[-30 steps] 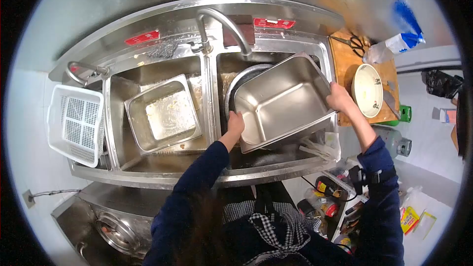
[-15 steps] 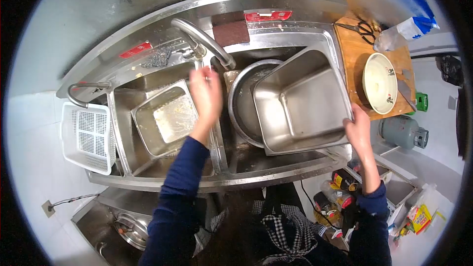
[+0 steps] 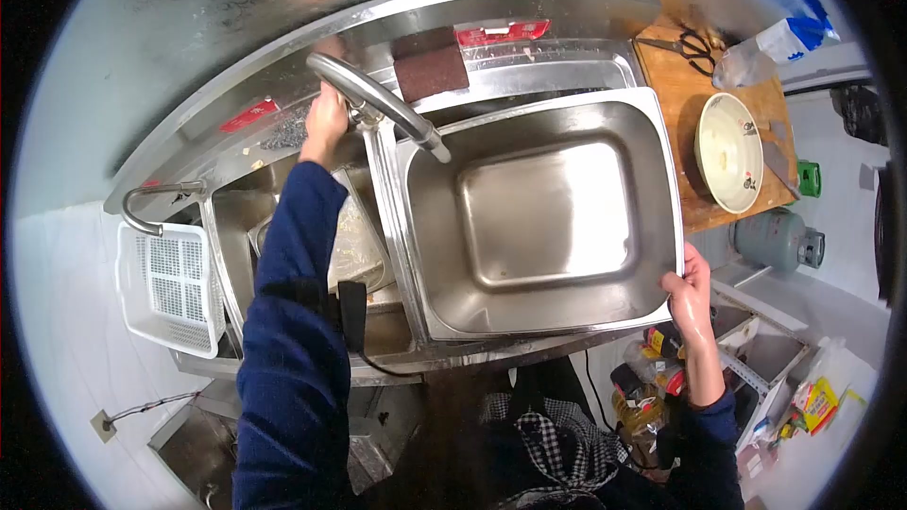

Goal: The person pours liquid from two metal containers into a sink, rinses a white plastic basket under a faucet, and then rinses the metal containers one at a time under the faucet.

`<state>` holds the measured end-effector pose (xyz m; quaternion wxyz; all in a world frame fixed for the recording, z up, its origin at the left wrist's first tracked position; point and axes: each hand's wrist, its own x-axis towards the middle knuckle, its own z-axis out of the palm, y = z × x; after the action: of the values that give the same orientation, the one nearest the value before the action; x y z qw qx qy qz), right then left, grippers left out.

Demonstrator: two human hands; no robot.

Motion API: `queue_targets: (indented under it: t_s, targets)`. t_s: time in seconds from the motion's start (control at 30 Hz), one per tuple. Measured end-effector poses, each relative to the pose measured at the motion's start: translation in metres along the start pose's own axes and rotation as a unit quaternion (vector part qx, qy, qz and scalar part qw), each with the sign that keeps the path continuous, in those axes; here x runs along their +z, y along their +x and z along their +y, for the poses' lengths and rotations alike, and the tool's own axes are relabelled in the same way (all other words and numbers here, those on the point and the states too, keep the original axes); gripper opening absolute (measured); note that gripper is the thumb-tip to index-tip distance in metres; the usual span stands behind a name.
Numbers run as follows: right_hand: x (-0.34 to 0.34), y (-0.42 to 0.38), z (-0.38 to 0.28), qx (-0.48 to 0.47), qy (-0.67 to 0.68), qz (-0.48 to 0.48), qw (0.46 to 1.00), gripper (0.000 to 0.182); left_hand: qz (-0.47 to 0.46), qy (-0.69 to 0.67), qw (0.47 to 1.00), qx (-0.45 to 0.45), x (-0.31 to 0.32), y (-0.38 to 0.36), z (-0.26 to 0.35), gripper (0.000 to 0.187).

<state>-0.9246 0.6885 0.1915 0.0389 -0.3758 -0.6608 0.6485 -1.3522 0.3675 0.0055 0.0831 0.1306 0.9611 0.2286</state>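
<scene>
A large rectangular stainless steel pan point(image 3: 543, 217) lies over the right sink basin, its open side facing up. My right hand point(image 3: 693, 288) is closed on its right rim, thumb on the inside. The mouth of the curved tap point(image 3: 383, 99) points down into the pan near its upper left corner. At the base of the tap, my left hand point(image 3: 326, 123) is closed around the handle, with some fingers hidden. Below my left sleeve, a smaller steel pan point(image 3: 354, 246) sits in the left basin, partly covered by my arm.
A brown cloth point(image 3: 430, 66) and a steel scourer point(image 3: 283, 135) rest on the back ledge. To the right, a wooden board point(image 3: 652, 66) holds a cream bowl point(image 3: 727, 156), scissors point(image 3: 694, 49) and a knife. A white plastic basket point(image 3: 170, 274) stands far left.
The large pan has turned from tilted to nearly flat and shifted left under the tap, covering the round bowl. My left hand has moved up and left to the tap handle.
</scene>
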Motion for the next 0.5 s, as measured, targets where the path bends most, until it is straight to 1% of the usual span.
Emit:
queue_targets:
  t_s: [0.03,0.07,0.1,0.17,0.2,0.23,0.27,0.3,0.33,0.37,0.4,0.43,0.47,0.5]
  targets:
    - [0.004,-0.006,-0.005,0.01,0.0,-0.001,1.0,0.042,-0.057,0.041,0.997,0.019,-0.001,0.013,-0.008,0.043]
    - [0.012,-0.011,-0.015,0.019,-0.006,0.008,1.0,0.04,-0.102,0.055,0.993,0.013,0.001,0.019,-0.015,0.044]
    - [0.014,-0.014,-0.018,0.005,-0.013,0.004,1.0,0.041,-0.142,0.069,0.987,0.011,0.002,0.033,-0.022,0.046]
    - [0.015,-0.021,-0.022,-0.029,-0.024,0.003,0.999,0.041,0.049,0.05,0.997,0.043,-0.015,-0.009,0.008,0.035]
    - [0.019,-0.023,-0.025,-0.073,-0.064,0.036,0.995,0.034,0.142,0.044,0.987,0.06,-0.024,-0.031,0.024,0.03]
    - [0.02,-0.025,-0.031,-0.078,-0.115,0.048,0.989,0.03,0.304,0.078,0.939,0.142,-0.042,-0.073,0.064,0.019]
    - [0.02,-0.029,-0.039,-0.081,-0.167,0.06,0.981,0.025,0.315,0.063,0.924,0.209,-0.048,-0.107,0.084,0.011]
    - [0.018,-0.032,-0.043,-0.081,-0.22,0.069,0.97,0.021,0.31,0.015,0.899,0.309,-0.033,-0.137,0.089,0.005]
    - [0.017,-0.033,-0.04,-0.107,-0.218,0.078,0.967,0.01,0.277,-0.015,0.916,0.29,-0.039,-0.144,0.098,0.005]
    - [0.017,-0.032,-0.042,-0.127,-0.24,0.081,0.959,0.009,0.121,-0.048,0.917,0.378,-0.022,-0.17,0.114,0.017]
    - [0.018,-0.03,-0.046,-0.149,-0.263,0.083,0.95,0.009,-0.026,-0.073,0.882,0.465,0.008,-0.199,0.127,0.032]
    - [0.019,-0.03,-0.049,-0.172,-0.285,0.086,0.939,0.01,-0.195,-0.106,0.829,0.513,0.039,-0.227,0.14,0.046]
    - [0.02,-0.032,-0.049,-0.172,-0.274,0.088,0.942,0.01,-0.27,-0.081,0.79,0.544,0.064,-0.239,0.138,0.044]
    - [0.023,-0.033,-0.049,-0.171,-0.265,0.09,0.945,0.011,-0.301,-0.056,0.765,0.567,0.092,-0.241,0.129,0.041]
